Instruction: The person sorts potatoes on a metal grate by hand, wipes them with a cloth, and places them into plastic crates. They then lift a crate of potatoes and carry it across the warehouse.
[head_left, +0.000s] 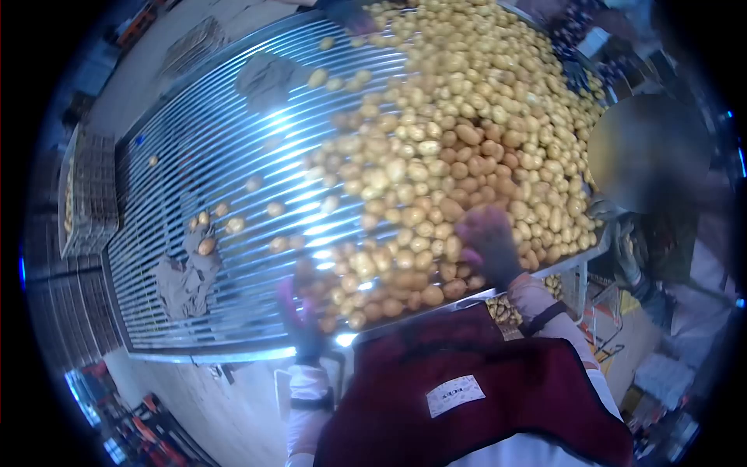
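Potatoes (pixel 436 187) lie in a large heap over the right part of a slatted metal table (pixel 257 194). My right hand (pixel 489 237), in a dark glove with pink fingers, rests on the potatoes near the table's front edge; its fingers are blurred. Farther left, my left hand (pixel 302 311), gloved the same way, is at the left end of the front row of potatoes, also smeared by motion. Whether either hand grips a potato cannot be made out.
Grey cloths (pixel 183 284) lie on the left slats, another grey heap (pixel 268 78) at the back. Co-workers' gloved hands (pixel 354 19) reach in at the far edge and right. A crate (pixel 89 194) stands left. Potatoes show in a container below the front edge.
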{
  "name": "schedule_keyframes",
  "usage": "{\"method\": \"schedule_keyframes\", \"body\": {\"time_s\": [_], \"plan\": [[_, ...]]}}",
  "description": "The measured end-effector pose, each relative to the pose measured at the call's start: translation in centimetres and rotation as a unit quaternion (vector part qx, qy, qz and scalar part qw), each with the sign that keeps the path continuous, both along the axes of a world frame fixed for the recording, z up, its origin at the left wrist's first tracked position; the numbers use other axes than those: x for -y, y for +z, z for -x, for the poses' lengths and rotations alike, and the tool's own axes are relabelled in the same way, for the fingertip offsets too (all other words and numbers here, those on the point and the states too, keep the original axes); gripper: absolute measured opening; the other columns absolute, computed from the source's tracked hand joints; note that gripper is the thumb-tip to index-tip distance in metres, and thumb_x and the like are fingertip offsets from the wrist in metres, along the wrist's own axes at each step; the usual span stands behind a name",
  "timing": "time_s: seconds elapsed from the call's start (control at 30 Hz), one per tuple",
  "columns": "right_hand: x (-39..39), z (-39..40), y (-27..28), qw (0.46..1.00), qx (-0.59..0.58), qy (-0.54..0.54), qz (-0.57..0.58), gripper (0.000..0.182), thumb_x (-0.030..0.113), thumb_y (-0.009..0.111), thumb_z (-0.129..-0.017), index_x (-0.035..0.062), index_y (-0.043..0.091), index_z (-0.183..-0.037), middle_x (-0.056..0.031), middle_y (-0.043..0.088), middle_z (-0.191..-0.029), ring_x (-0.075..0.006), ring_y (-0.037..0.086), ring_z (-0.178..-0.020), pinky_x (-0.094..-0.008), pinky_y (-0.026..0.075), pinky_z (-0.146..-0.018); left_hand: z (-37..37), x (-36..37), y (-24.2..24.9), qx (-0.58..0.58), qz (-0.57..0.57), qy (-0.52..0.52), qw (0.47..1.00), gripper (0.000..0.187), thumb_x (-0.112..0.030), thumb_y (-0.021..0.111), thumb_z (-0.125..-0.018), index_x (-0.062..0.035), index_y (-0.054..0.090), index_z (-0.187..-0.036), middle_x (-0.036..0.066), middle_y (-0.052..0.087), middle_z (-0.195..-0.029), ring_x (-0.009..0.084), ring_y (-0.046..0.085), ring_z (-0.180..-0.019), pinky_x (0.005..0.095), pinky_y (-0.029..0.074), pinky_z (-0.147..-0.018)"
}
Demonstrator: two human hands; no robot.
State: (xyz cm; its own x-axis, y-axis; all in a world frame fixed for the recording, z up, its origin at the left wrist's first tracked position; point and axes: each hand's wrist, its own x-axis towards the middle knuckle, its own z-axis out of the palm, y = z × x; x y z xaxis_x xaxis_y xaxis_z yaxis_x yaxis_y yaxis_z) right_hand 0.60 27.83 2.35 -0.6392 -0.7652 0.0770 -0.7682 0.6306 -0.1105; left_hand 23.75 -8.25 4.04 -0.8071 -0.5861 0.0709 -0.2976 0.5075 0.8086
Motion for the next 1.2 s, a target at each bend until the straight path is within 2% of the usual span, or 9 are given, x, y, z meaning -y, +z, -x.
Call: {"method": "schedule_keyframes", "body": {"time_s": [0.17, 0.33, 0.37, 0.47, 0.53, 0.73, 0.83, 1.03, 1.2], "plan": [[-1.3, 9.5, -2.3, 0.977, -0.126, -0.167, 0.042, 0.051, 0.027, 0.057, -0.087, 0.0152, 0.051, -0.136, -0.0179, 0.041, -0.140, -0.0430, 0.039, -0.126, -0.0543, 0.031, -0.105, -0.1, -1.7, -1.6, 0.059, 0.111, -0.068, 0.990, 0.059, -0.019, 0.066, -0.088, -0.0015, 0.046, -0.140, 0.019, 0.044, -0.144, 0.0350, 0.041, -0.136, 0.0464, 0.031, -0.113], [3.3, 11.4, -0.6, 0.925, -0.273, -0.217, 0.150, 0.047, 0.021, 0.060, -0.087, 0.0139, 0.054, -0.133, -0.0189, 0.047, -0.134, -0.0411, 0.042, -0.124, -0.0550, 0.033, -0.104, 2.8, -3.3, -3.6, 0.083, 0.168, -0.155, 0.970, 0.076, -0.034, 0.069, -0.087, -0.0050, 0.035, -0.149, 0.019, 0.032, -0.155, 0.0382, 0.025, -0.145, 0.0511, 0.015, -0.119], [6.5, 9.2, 1.3, 0.943, -0.056, -0.212, 0.249, 0.048, 0.020, 0.061, -0.086, 0.0132, 0.054, -0.133, -0.0179, 0.049, -0.131, -0.0387, 0.045, -0.123, -0.0527, 0.035, -0.104, 3.3, -3.5, -3.4, 0.097, 0.193, -0.138, 0.966, 0.075, -0.033, 0.068, -0.087, -0.0050, 0.035, -0.148, 0.019, 0.032, -0.154, 0.0382, 0.025, -0.145, 0.0513, 0.017, -0.119], [14.0, 1.9, 2.9, 0.952, 0.111, 0.113, 0.261, 0.041, 0.018, 0.067, -0.080, 0.0111, 0.061, -0.120, -0.0116, 0.055, -0.128, -0.0303, 0.052, -0.120, -0.0464, 0.042, -0.102, 4.8, -3.8, -3.2, 0.085, 0.263, -0.110, 0.955, 0.066, -0.026, 0.067, -0.088, -0.0055, 0.041, -0.145, 0.019, 0.036, -0.151, 0.0383, 0.029, -0.142, 0.0518, 0.023, -0.116], [16.8, -2.1, 2.2, 0.911, 0.159, 0.277, 0.260, 0.038, 0.024, 0.066, -0.084, 0.0116, 0.060, -0.120, -0.0110, 0.054, -0.129, -0.0350, 0.045, -0.129, -0.0478, 0.033, -0.110, 5.1, -2.9, -3.4, 0.014, 0.274, -0.091, 0.957, 0.057, -0.018, 0.065, -0.087, -0.0065, 0.048, -0.139, 0.019, 0.040, -0.148, 0.0384, 0.035, -0.139, 0.0515, 0.029, -0.113], [12.6, 0.6, 0.1, 0.953, 0.143, 0.183, 0.196, 0.018, 0.029, 0.068, -0.079, 0.0151, 0.066, -0.090, -0.0028, 0.063, -0.099, -0.0263, 0.059, -0.091, -0.0416, 0.046, -0.078, 1.3, 3.1, -0.5, -0.054, 0.182, 0.062, 0.980, 0.047, -0.014, 0.064, -0.089, -0.0056, 0.054, -0.133, 0.016, 0.051, -0.139, 0.0339, 0.045, -0.131, 0.0450, 0.037, -0.109], [12.2, 2.0, 3.5, 0.986, 0.114, 0.091, -0.082, 0.019, 0.031, 0.069, -0.077, 0.0149, 0.066, -0.086, -0.0037, 0.065, -0.093, -0.0276, 0.060, -0.086, -0.0414, 0.047, -0.076, -0.7, 4.7, -1.1, -0.001, 0.126, 0.075, 0.989, 0.049, -0.013, 0.067, -0.088, -0.0061, 0.054, -0.134, 0.014, 0.056, -0.133, 0.0318, 0.051, -0.126, 0.0425, 0.041, -0.105], [23.0, -3.5, -0.1, 0.960, 0.151, 0.156, 0.178, 0.050, 0.036, 0.066, -0.083, 0.0176, 0.059, -0.129, -0.0110, 0.057, -0.128, -0.0320, 0.055, -0.114, -0.0488, 0.044, -0.094, 1.4, 3.9, -2.6, -0.001, 0.108, 0.005, 0.994, 0.077, -0.011, 0.079, -0.077, -0.0085, 0.043, -0.144, 0.017, 0.046, -0.140, 0.0338, 0.045, -0.130, 0.0432, 0.043, -0.102], [27.0, -4.6, -0.8, 0.968, 0.181, 0.161, 0.065, 0.056, 0.037, 0.066, -0.084, 0.0190, 0.052, -0.135, -0.0139, 0.053, -0.126, -0.0356, 0.051, -0.116, -0.0491, 0.044, -0.094, 3.8, 5.0, -2.6, 0.030, 0.179, 0.015, 0.983, 0.105, -0.018, 0.088, -0.066, -0.0097, 0.028, -0.152, 0.023, 0.035, -0.145, 0.0400, 0.035, -0.135, 0.0499, 0.038, -0.107]]}}
